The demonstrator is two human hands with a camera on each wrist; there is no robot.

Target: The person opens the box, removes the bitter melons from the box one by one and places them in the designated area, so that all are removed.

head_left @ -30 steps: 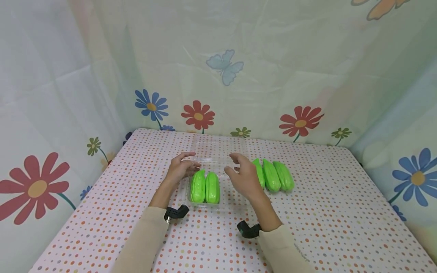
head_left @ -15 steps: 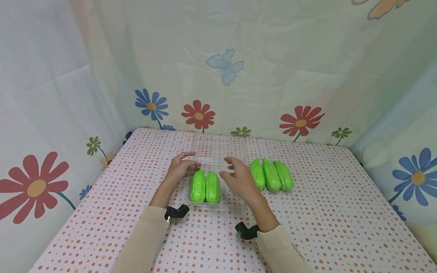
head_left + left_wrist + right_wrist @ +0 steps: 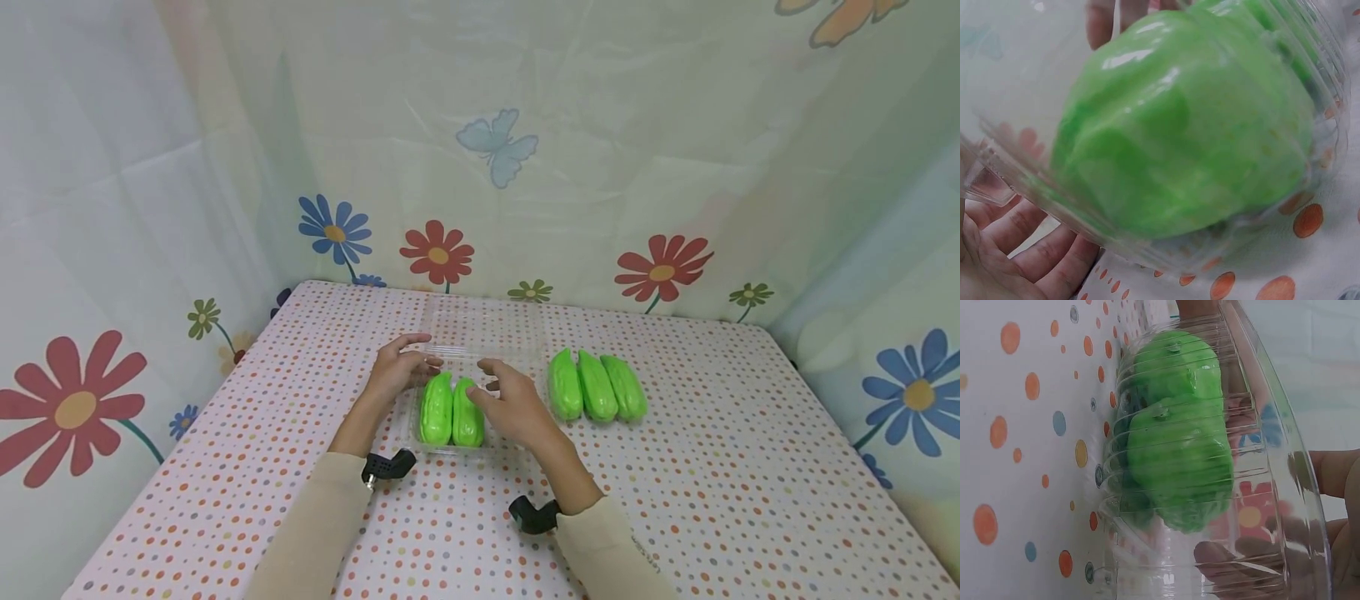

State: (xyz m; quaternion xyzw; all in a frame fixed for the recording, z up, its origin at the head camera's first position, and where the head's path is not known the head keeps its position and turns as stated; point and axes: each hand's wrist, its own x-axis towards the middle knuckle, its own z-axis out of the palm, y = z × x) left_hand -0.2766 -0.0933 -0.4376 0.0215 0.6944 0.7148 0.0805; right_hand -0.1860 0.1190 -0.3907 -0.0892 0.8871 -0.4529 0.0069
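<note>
A clear plastic clamshell container stands with its lid folded back on the table. Two glossy green gourd-like vegetables lie side by side in its left half, the left one and the right one. My left hand rests at the container's back left corner, fingers loosely bent; in the left wrist view its fingers lie outside the clear wall. My right hand hovers over the right half, fingers apart, thumb near the right vegetable. Contact there cannot be told.
Three more green vegetables lie side by side to the right of the container. The dotted tablecloth covers the table. Floral curtains hang at the back and both sides.
My right hand has moved left and slightly down, from beside the three vegetables to the right vegetable in the container. My left hand and all the vegetables keep their places.
</note>
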